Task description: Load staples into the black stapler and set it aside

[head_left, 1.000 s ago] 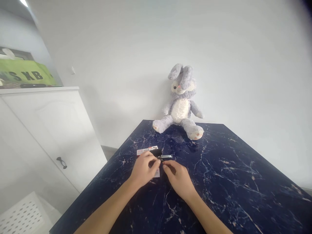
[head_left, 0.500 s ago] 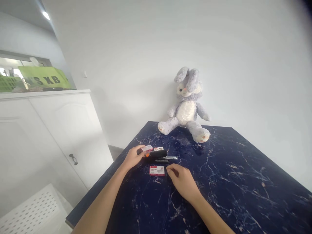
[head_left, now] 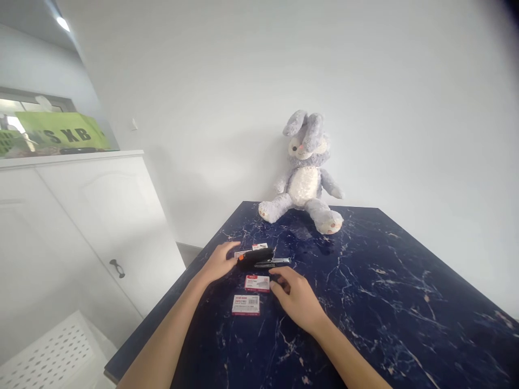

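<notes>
My left hand [head_left: 219,262] is at the left end of a black stapler with an orange mark [head_left: 254,258], fingers stretched and apart, holding nothing I can see. Its thumb is close to the stapler; whether they touch I cannot tell. Beside the right edge of a red-and-white staple box [head_left: 257,283], my right hand [head_left: 295,297] has its fingers curved and apart. Nearer to me lies a second staple box [head_left: 246,305]. A small red-and-white box [head_left: 260,246] shows behind the stapler, and another flat white item [head_left: 240,253] is partly hidden there.
A grey plush rabbit [head_left: 306,178] sits at the far edge of the dark blue marbled table [head_left: 357,302], against the wall. To the left stand a white cabinet [head_left: 93,216] with a green bag [head_left: 60,129] on top and a perforated white box [head_left: 52,351].
My left hand has let go of the staple box at its fingertips. A staple box now lies in front of the other one, closer to me. My right hand's fingers have spread.
</notes>
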Demonstrator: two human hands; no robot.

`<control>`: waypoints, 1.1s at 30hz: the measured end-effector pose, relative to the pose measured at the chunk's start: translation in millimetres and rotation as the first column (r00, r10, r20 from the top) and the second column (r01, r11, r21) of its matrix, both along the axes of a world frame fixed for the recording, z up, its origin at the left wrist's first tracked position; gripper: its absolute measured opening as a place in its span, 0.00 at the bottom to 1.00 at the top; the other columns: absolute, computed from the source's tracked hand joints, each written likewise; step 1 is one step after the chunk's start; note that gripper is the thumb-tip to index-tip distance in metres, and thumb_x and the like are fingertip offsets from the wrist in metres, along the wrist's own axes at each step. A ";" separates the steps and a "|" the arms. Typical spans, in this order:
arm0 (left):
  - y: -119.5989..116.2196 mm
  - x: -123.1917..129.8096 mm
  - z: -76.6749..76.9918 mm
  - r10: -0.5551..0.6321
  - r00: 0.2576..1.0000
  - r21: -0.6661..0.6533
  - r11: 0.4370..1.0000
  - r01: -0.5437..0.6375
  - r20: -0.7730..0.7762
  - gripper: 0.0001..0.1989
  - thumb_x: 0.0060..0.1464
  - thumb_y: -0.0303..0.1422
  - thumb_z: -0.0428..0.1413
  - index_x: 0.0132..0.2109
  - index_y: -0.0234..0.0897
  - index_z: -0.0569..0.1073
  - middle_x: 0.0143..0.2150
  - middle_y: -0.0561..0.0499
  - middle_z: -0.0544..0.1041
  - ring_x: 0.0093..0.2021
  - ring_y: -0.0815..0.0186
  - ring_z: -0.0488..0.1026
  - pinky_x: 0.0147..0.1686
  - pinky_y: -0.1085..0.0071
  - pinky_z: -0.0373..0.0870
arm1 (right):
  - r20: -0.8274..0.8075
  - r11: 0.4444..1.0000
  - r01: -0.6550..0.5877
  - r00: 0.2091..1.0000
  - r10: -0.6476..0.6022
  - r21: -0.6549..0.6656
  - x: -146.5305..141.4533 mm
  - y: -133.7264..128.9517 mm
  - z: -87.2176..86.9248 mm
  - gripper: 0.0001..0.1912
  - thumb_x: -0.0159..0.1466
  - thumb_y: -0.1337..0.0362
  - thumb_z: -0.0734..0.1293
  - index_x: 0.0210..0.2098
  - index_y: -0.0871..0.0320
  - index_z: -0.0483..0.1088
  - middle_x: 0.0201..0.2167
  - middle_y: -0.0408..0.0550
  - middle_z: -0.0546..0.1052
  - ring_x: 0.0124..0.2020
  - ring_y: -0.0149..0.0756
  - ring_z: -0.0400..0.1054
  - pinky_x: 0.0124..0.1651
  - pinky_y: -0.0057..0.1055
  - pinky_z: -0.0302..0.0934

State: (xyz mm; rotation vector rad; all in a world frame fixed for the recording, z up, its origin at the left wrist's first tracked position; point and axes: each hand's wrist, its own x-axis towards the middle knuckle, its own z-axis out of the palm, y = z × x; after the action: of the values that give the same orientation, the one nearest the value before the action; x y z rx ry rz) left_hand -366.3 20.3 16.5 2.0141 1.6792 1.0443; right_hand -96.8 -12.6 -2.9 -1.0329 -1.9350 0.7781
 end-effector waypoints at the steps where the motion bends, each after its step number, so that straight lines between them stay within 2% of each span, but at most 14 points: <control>1: 0.7 0.4 -3.1 -0.010 1.000 -0.009 1.000 0.009 -0.026 0.22 0.48 0.30 0.58 0.52 0.43 0.77 0.54 0.46 0.76 0.56 0.51 0.70 0.57 0.57 0.62 | 0.040 0.998 -0.035 0.999 0.033 0.046 -0.9 -2.4 -0.6 0.17 0.63 0.61 0.63 0.51 0.51 0.74 0.51 0.48 0.76 0.50 0.45 0.70 0.51 0.39 0.64; 3: 0.0 1.0 -4.9 -0.026 0.997 -0.026 0.999 0.024 -0.070 0.18 0.46 0.30 0.59 0.47 0.44 0.79 0.48 0.47 0.79 0.52 0.51 0.72 0.56 0.58 0.63 | 0.150 0.984 -0.113 0.984 0.092 0.137 -3.2 -7.6 -1.9 0.23 0.62 0.63 0.64 0.57 0.50 0.70 0.59 0.48 0.70 0.59 0.48 0.63 0.60 0.44 0.56; 5: -2.7 -0.3 -0.9 -0.014 0.995 -0.036 0.999 0.011 -0.096 0.16 0.47 0.31 0.59 0.46 0.43 0.80 0.44 0.47 0.80 0.49 0.51 0.73 0.52 0.59 0.64 | 0.254 0.968 -0.166 0.960 0.115 0.187 -5.4 -11.9 -2.8 0.23 0.62 0.65 0.64 0.57 0.49 0.69 0.59 0.48 0.70 0.59 0.48 0.61 0.61 0.45 0.54; 8: -9.3 -8.2 12.7 0.005 0.995 -0.063 0.998 -0.011 -0.101 0.19 0.49 0.33 0.56 0.50 0.41 0.77 0.44 0.46 0.78 0.47 0.52 0.72 0.47 0.61 0.66 | 0.311 0.967 -0.142 0.948 0.071 0.211 -7.6 -15.1 -2.3 0.15 0.62 0.67 0.63 0.48 0.51 0.72 0.48 0.49 0.74 0.48 0.44 0.65 0.53 0.41 0.59; 10: -14.2 -15.5 23.1 -0.028 0.996 -0.117 0.993 0.017 -0.090 0.18 0.53 0.34 0.51 0.51 0.40 0.76 0.40 0.48 0.77 0.41 0.57 0.73 0.41 0.65 0.67 | 0.315 0.972 -0.100 0.949 0.030 0.212 -8.2 -15.3 -1.6 0.11 0.60 0.68 0.64 0.42 0.53 0.72 0.41 0.47 0.74 0.43 0.42 0.65 0.48 0.38 0.60; 13: -18.6 -22.3 33.1 -0.116 0.990 -0.235 0.967 0.094 -0.080 0.15 0.53 0.33 0.50 0.43 0.39 0.78 0.31 0.52 0.75 0.31 0.62 0.72 0.33 0.69 0.67 | 0.320 0.973 -0.080 0.948 0.007 0.218 -8.1 -14.6 -1.4 0.08 0.56 0.69 0.66 0.36 0.54 0.69 0.37 0.45 0.72 0.40 0.41 0.63 0.45 0.36 0.59; 15: -18.6 -21.8 33.5 -0.129 0.988 -0.271 0.957 0.103 -0.082 0.12 0.50 0.32 0.51 0.39 0.38 0.78 0.32 0.52 0.76 0.32 0.62 0.73 0.33 0.70 0.67 | 0.318 0.969 -0.092 0.948 0.016 0.228 -8.1 -13.9 -2.2 0.07 0.56 0.68 0.66 0.36 0.54 0.68 0.37 0.45 0.71 0.40 0.40 0.62 0.45 0.35 0.58; 19: -16.7 -17.1 26.5 -0.071 0.994 -0.294 0.955 0.042 -0.089 0.17 0.54 0.34 0.49 0.49 0.39 0.74 0.44 0.48 0.78 0.41 0.60 0.75 0.38 0.69 0.69 | 0.303 0.964 -0.113 0.952 0.036 0.241 -8.0 -12.9 -3.9 0.05 0.59 0.67 0.65 0.36 0.54 0.67 0.37 0.45 0.72 0.40 0.40 0.62 0.45 0.35 0.57; 23: -20.4 -18.1 24.0 -0.148 0.985 -0.466 0.880 0.089 -0.093 0.15 0.54 0.35 0.51 0.46 0.39 0.76 0.28 0.51 0.79 0.25 0.62 0.76 0.26 0.70 0.68 | 0.292 0.965 -0.119 0.955 0.047 0.233 -7.3 -14.8 -2.6 0.05 0.59 0.68 0.65 0.36 0.54 0.67 0.36 0.44 0.72 0.40 0.41 0.63 0.45 0.36 0.57; 25: -21.9 -17.8 24.7 -0.160 0.982 -0.480 0.873 0.090 -0.105 0.13 0.54 0.36 0.53 0.42 0.38 0.77 0.23 0.52 0.77 0.21 0.62 0.74 0.24 0.70 0.67 | 0.284 0.968 -0.122 0.957 0.056 0.220 -6.7 -16.5 -1.2 0.06 0.58 0.68 0.65 0.35 0.53 0.67 0.35 0.44 0.73 0.40 0.41 0.63 0.45 0.36 0.58; 27: -21.3 -13.7 24.7 -0.112 0.986 -0.403 0.914 0.052 -0.125 0.14 0.57 0.40 0.52 0.44 0.37 0.76 0.27 0.50 0.79 0.24 0.60 0.76 0.28 0.67 0.69 | 0.255 0.972 -0.125 0.964 0.072 0.197 -5.9 -15.9 -0.5 0.05 0.59 0.68 0.65 0.36 0.53 0.68 0.36 0.43 0.73 0.40 0.41 0.65 0.45 0.36 0.59; 29: -19.2 -5.5 23.0 -0.056 0.990 -0.280 0.960 0.018 -0.127 0.19 0.60 0.42 0.51 0.52 0.38 0.73 0.38 0.46 0.80 0.34 0.58 0.78 0.37 0.64 0.70 | 0.183 0.981 -0.075 0.982 0.042 0.181 -4.6 -10.0 -1.6 0.05 0.61 0.66 0.64 0.37 0.53 0.68 0.39 0.44 0.74 0.43 0.41 0.66 0.46 0.36 0.61; 31: -17.1 4.6 19.9 -0.060 0.992 -0.186 0.982 0.038 -0.112 0.23 0.58 0.42 0.54 0.58 0.41 0.69 0.51 0.44 0.77 0.47 0.56 0.76 0.47 0.63 0.68 | 0.086 0.983 0.069 0.993 -0.085 0.171 -2.9 2.2 -4.9 0.07 0.64 0.63 0.61 0.41 0.53 0.69 0.43 0.47 0.75 0.46 0.42 0.68 0.49 0.38 0.62; 33: -16.1 13.0 16.6 -0.111 0.989 -0.149 0.984 0.096 -0.095 0.25 0.54 0.40 0.59 0.59 0.44 0.70 0.55 0.46 0.75 0.52 0.55 0.73 0.51 0.64 0.66 | 0.024 0.958 0.254 0.965 -0.260 0.133 -1.4 17.7 -9.4 0.12 0.66 0.62 0.59 0.47 0.54 0.68 0.47 0.51 0.75 0.50 0.45 0.69 0.52 0.41 0.62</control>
State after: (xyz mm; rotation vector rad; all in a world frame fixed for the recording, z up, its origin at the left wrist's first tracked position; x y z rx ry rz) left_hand -353.2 4.2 33.1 2.0676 1.6297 0.7732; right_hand -98.2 5.1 -12.3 -1.1984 -1.8121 0.4825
